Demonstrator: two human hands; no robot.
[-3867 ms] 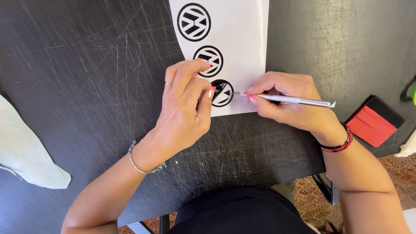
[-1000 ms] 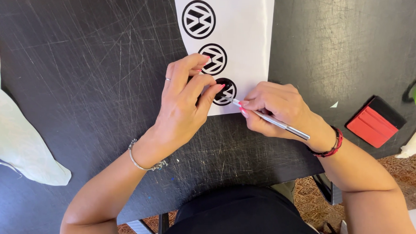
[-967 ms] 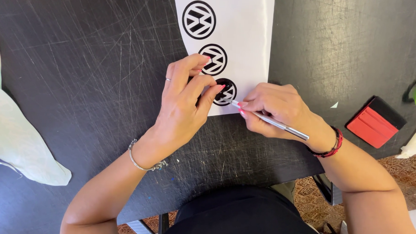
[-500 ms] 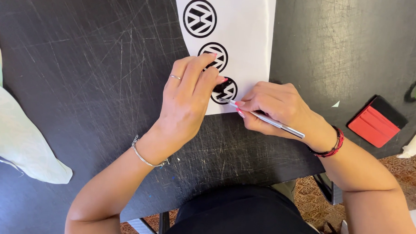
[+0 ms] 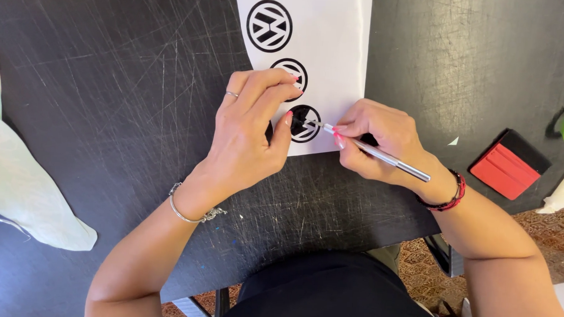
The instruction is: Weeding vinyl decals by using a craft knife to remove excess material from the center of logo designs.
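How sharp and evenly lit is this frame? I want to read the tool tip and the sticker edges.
Head view: sharp throughout, no motion blur; the silver craft knife in the right hand and the round black sticker read crisply. Soft even light, short shadows under the left hand. The white sheet is bright but not blown out; scratches on the black table catch a mild sheen.

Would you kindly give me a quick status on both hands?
Left hand pressing white sheet. Right hand holds silver tool, tip on lowest round emblem. Nothing obstructing.
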